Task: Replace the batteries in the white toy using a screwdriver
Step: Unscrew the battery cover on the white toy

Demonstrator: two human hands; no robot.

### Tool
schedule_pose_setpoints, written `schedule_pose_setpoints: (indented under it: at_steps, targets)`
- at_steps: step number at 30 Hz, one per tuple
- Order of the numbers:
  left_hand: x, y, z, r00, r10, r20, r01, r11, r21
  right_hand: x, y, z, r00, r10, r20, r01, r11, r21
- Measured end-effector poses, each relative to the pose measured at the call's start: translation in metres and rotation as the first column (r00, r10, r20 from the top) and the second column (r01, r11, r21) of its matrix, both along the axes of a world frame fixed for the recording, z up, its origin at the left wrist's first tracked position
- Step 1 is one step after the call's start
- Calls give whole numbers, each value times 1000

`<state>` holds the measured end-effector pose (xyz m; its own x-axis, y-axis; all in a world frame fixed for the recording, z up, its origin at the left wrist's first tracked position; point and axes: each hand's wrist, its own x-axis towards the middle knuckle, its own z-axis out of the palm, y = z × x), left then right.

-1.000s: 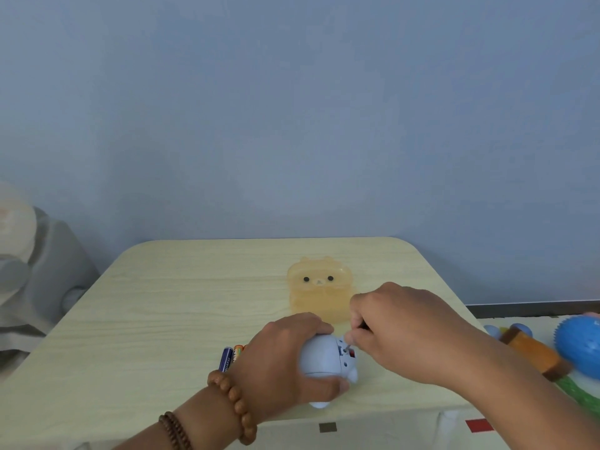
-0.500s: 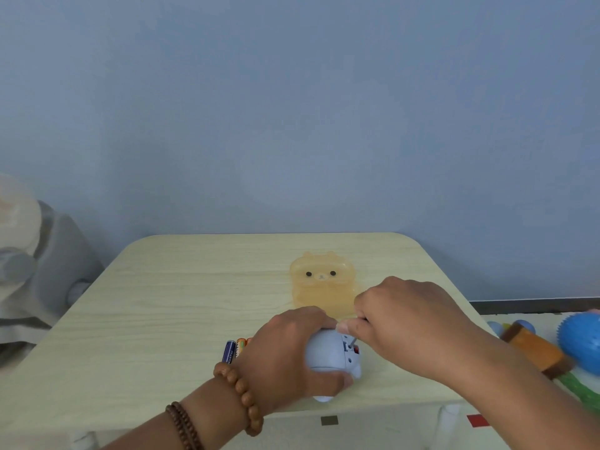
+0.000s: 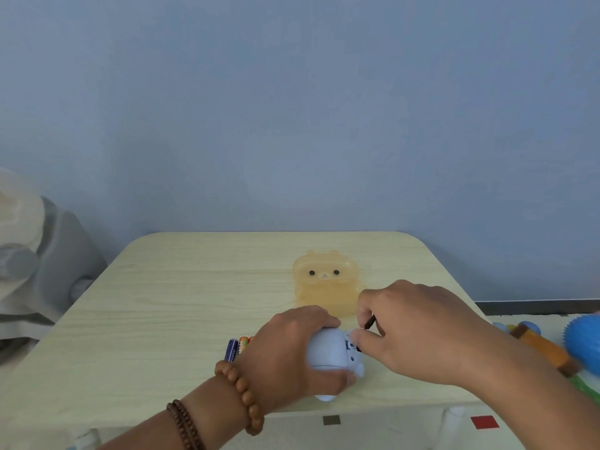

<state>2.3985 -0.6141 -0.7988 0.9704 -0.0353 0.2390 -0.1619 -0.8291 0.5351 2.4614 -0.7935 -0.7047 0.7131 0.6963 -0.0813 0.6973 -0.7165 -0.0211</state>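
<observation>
The white toy (image 3: pixel 328 350) lies on its side near the front edge of the wooden table (image 3: pixel 168 303). My left hand (image 3: pixel 289 349) grips its body from the left. My right hand (image 3: pixel 422 329) pinches a thin dark screwdriver (image 3: pixel 370 321) and holds its tip at the toy's underside, where a small compartment shows. Several batteries (image 3: pixel 238 347) lie side by side just left of my left hand, partly hidden by it.
A translucent orange bear-shaped box (image 3: pixel 324 280) stands just behind my hands. On the floor to the right lie a spiky blue ball (image 3: pixel 584 342) and an orange-brown toy (image 3: pixel 539 345). A grey and cream object (image 3: pixel 29 254) stands left of the table.
My right hand has shifted slightly and the screwdriver's dark shaft now shows between its fingers. The left hand keeps its hold on the toy. The view has tilted a little.
</observation>
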Motion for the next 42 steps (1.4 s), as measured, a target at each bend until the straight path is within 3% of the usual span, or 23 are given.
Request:
schedule_pose_setpoints:
  at_steps: [5,9,18,20,23,26,36,42]
  targets:
    - [-1,0,1,1000,-1,-10,1,1000,10,-2,-1,-3,999,2,52,-5,998,60]
    - [-2,-1,1,1000,-2,-4,2,1000,11,1,1,-7,991,-5,137,5,1000,2]
    - [-2,-1,2,1000,7,1,-7,1000,-7,-3,-3,2,986,67,154,-65,998,-24]
    - [-3,0,1,1000,12,-1,-12,1000,-9,0,-7,-5,983,-8,181,-4,998,69]
    - [-5,1,0,1000,19,-5,-19,1000,-7,17,-19,-32,958,-263,111,229,940,253]
    - [-5,1,0,1000,16,-1,-16,1000,-5,29,-33,-68,908,-413,71,386,890,242]
    - [-4,3,0,1000,16,1,-16,1000,-17,21,-39,-106,876,-447,178,385,874,297]
    - [-5,2,-1,1000,21,0,-21,1000,-16,23,-37,-105,876,-439,201,391,889,237]
